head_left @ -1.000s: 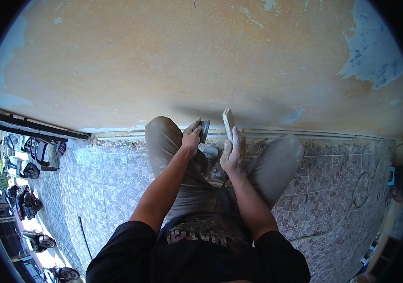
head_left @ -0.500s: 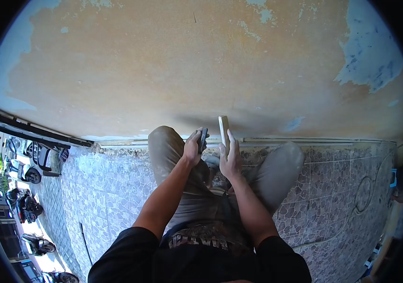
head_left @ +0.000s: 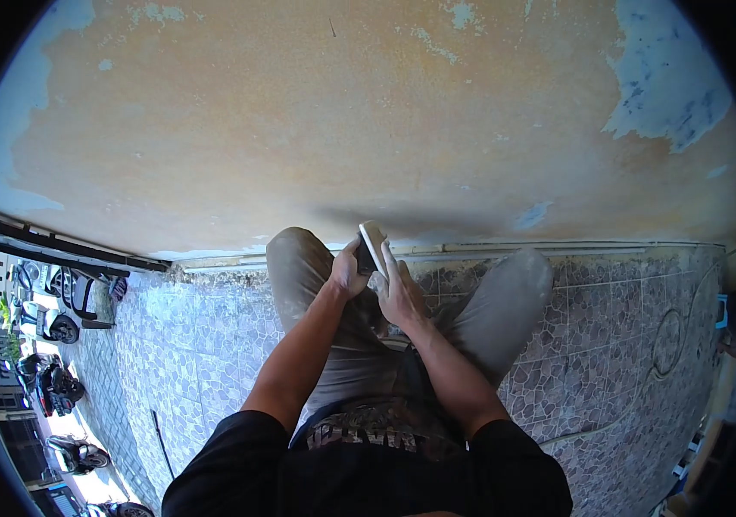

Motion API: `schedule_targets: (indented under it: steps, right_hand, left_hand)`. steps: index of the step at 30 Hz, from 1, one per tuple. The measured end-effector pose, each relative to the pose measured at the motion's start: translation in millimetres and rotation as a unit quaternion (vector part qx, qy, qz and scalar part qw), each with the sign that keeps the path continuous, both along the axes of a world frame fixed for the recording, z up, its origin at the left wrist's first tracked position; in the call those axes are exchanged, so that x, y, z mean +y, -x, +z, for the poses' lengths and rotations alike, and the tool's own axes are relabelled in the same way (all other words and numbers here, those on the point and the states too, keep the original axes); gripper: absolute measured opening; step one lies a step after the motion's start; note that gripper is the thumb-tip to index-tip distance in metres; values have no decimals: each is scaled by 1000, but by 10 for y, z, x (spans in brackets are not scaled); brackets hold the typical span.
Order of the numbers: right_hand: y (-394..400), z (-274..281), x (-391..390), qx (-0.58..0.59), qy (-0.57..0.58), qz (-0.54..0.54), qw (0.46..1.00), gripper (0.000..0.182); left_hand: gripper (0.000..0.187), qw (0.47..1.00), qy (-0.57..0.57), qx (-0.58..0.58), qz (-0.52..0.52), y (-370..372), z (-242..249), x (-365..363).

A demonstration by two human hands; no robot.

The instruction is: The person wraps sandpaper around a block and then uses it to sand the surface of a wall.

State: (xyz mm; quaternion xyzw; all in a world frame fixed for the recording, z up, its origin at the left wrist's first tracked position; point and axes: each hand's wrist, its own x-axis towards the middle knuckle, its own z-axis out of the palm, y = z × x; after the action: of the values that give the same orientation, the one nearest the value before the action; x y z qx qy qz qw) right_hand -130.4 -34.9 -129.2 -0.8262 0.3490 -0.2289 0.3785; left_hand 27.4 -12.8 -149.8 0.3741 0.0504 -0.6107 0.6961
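My left hand (head_left: 348, 274) is closed around a small dark flat piece (head_left: 364, 258), which is mostly hidden behind a pale block. My right hand (head_left: 401, 297) grips that long, narrow pale block (head_left: 372, 240), its fingers lying along one side. Both hands are close together between my bent knees, and the block overlaps the dark piece in this view. Just beyond the hands stands a wall (head_left: 299, 112) with worn tan paint and pale blue patches.
Stone-patterned floor tiles (head_left: 592, 362) spread around me, and thin pipes (head_left: 592, 246) run along the wall's foot. A hose (head_left: 588, 436) curves over the floor at right. Parked motorbikes (head_left: 58, 383) stand at far left; a thin dark rod (head_left: 161, 439) lies nearer.
My right hand has moved left with the pale block, now tilted, bringing it against the dark piece in my left hand. The left hand has shifted slightly left.
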Motion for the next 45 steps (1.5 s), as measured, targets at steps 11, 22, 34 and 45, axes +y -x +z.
schedule_targets:
  steps: [11,22,34,45]
  right_hand:
    - [-10,-199,-83,-79,-74,-18,994,67]
    - [48,-54,-190,-286,65,-115,949,61]
    - [89,-51,-62,64,-138,13,988,59]
    - [130,-182,-295,-186,-35,-190,963,42]
  left_hand:
    - [45,998,-32,-51,-6,-75,-140,-11]
    - [41,990,-65,-102,-69,-94,-283,55]
    - [39,980,-116,-113,-120,-29,-428,21]
    - [35,997,-75,-29,0,-20,16,-26]
